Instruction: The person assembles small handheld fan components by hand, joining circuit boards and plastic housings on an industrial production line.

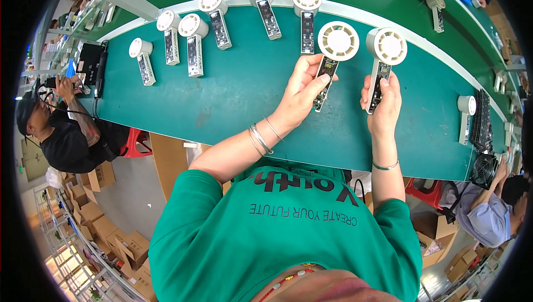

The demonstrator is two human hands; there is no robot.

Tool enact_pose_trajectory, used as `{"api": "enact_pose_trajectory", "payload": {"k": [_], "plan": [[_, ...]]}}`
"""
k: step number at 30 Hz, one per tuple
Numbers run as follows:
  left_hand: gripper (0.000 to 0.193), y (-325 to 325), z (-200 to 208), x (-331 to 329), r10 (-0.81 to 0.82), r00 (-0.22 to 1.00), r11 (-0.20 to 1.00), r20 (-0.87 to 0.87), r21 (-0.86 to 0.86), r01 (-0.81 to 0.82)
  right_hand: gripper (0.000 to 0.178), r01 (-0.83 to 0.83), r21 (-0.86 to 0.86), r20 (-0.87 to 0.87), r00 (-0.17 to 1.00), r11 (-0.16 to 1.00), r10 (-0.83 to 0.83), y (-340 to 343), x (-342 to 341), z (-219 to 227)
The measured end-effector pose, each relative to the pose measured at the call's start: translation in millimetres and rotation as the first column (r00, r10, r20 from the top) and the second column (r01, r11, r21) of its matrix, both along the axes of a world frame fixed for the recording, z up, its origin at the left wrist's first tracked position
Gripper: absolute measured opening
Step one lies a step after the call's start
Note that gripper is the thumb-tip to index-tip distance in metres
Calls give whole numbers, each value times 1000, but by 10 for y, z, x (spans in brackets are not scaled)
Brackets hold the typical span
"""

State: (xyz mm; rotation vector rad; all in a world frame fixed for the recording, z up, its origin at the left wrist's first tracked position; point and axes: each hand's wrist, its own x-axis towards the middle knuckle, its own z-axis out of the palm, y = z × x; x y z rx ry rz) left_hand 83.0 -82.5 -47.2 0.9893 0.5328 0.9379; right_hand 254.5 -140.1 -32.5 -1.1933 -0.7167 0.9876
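While the person in the green shirt (283, 246) leans over the bench (222, 107), both hands are occupied. Left hand (300, 91): fingers wrapped round the handle of one white round-headed unit (338, 41), thumb across its exposed circuit board. Right hand (386, 105): closed likewise round a second unit (390, 46), thumb on the board. Both units are raised over the bench, heads away from the wearer, near each other but apart.

Surroundings: six similar units (195, 52) are spread along the far side, several close to the white rail (355, 12). From where I stand, the left hand covers the lower end of the nearest one's handle. Another unit (466, 118) is at the right end, just beside a black ridged object (482, 124), kind unclear; a black fan (484, 170) is near that. Left end: black box (89, 60), with a seated co-worker (66, 143) beyond. A second co-worker (488, 218), in pale blue, sits at right.
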Motion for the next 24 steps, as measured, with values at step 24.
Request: {"api": "enact_pose_trajectory", "payload": {"k": [24], "plan": [[35,-16,-32,-10,9,1000,999,14,-40,-8,30,26,5,34,999,1000,-26,-8,-20,-66]]}}
